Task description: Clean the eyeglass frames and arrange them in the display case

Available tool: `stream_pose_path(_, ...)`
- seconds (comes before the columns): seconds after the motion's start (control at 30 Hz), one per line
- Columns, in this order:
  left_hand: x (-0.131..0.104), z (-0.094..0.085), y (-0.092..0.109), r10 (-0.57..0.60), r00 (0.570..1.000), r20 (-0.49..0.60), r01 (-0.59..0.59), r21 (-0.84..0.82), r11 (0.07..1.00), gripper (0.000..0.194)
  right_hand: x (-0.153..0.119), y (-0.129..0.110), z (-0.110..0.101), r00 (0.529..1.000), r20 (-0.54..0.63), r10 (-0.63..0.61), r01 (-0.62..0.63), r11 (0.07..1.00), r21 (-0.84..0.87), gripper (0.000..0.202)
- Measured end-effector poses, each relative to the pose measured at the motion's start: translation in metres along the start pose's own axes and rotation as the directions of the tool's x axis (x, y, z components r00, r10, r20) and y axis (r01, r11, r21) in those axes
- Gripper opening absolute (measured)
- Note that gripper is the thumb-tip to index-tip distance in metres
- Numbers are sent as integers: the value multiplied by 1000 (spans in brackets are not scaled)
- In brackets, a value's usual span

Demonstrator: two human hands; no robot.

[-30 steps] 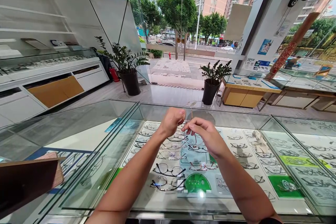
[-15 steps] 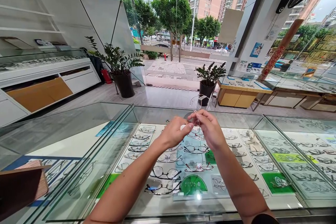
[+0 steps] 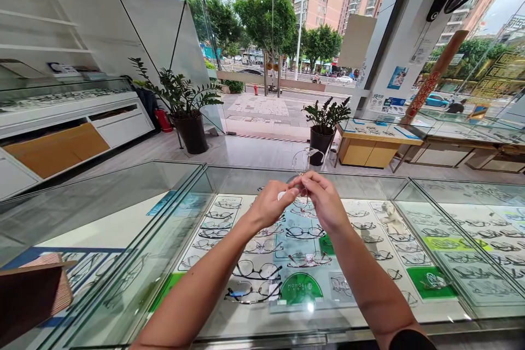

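A pair of thin-rimmed eyeglasses (image 3: 302, 160) is held on end above the glass counter, one round lens rim standing over my fingers. My right hand (image 3: 328, 205) is closed on them in a pinch between thumb and fingertips. Right beside it, my left hand (image 3: 266, 209) is closed with its thumb pointing at the eyeglasses. A small white thing (image 3: 281, 195) shows between that thumb and the fingers; its kind is unclear. The left fingertips are hidden, so whether they also grip the frame cannot be seen. Under both hands, several rows of eyeglasses (image 3: 305, 232) lie inside the display case.
The case's glass top (image 3: 229, 328) spans the front below my forearms. At lower left a brown box-like object (image 3: 36, 290) juts in. A small figurine (image 3: 392, 219) sits among the frames at right. Beyond stand two potted plants (image 3: 192, 134) and a side cabinet (image 3: 369, 150).
Both hands and the eyeglasses have shifted slightly left in view, along with a small turn of the camera. The lens rim above my fingers has tilted a little. The grip looks the same.
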State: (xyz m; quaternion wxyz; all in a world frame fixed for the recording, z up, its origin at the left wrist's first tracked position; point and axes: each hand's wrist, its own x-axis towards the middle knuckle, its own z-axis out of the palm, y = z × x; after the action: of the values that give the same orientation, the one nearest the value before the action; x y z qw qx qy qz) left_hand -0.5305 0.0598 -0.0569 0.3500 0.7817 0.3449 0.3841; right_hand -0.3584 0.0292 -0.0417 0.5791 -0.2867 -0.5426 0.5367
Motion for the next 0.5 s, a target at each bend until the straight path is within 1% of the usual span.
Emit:
stream_pose_path(0.17,-3,0,7,0,1000,22,-2,97,995,74,-2,1,2,1000,3,1,-1,1000,13,23)
stream_pose_path(0.23,-5,-1,12,14,999,49,-19,102,995,73,-4,-2,3,1000,0,0,0,1000,24,25)
stream_pose_path(0.3,-8,-6,17,43,999,30,-45,75,996,72,-8,-8,3,1000,-10,-13,13,999,30,25)
stream_pose_path(0.33,-11,-11,19,60,998,-10,-60,54,997,70,-11,-12,2,1000,-20,-19,20,999,30,24)
stream_pose_path(0.4,-19,-22,16,84,988,-131,-83,15,996,62,-20,-20,-2,998,-50,-24,25,999,29,24)
stream_pose_path(0.47,-30,-36,6,72,966,-249,-76,-7,997,48,-34,-26,-11,996,-85,-16,18,1000,23,24)
stream_pose_path(0.5,-37,-43,-3,50,958,-282,-55,-7,998,40,-43,-28,-16,995,-100,-10,12,1000,17,25)
